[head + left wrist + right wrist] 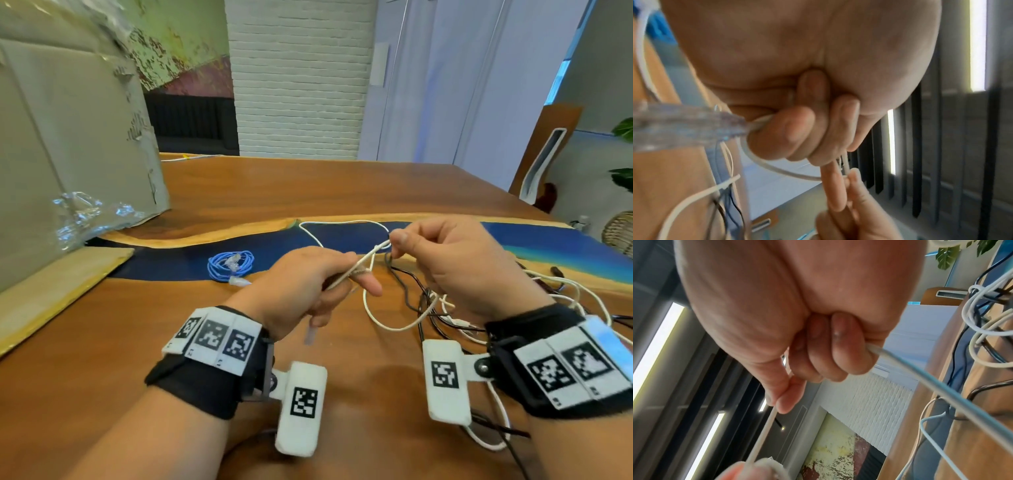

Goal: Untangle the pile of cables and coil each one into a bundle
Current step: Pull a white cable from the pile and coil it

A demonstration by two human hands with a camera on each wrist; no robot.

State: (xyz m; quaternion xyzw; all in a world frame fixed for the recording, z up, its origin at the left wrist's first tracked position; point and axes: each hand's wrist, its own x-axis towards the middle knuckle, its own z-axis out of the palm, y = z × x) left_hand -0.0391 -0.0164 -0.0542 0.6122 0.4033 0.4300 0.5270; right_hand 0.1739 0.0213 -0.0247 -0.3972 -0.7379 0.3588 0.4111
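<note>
While both hands hold it above the counter (239, 192): one white cable (371, 256), stretched taut between them.

Head view: left hand (308, 284), fingers curled round the white cable, thumb on top; right hand (459, 263), fingertips pinching the same cable just beyond the left thumb. A loop of it lies on the counter past the right fingertips. Tangled pile of white and dark cables (445, 311) beneath and beside the right hand. Coiled blue cable (230, 266) on the counter, well beyond the left fingers. Cardboard box (68, 137) further left.
Left wrist view: fingers (785, 133) folded tight round the white cable; clear plug (680, 128) juts out beside them.
Right wrist view: thumb and forefinger (784, 400) pinch the cable; remaining fingers curl round a further length.
</note>
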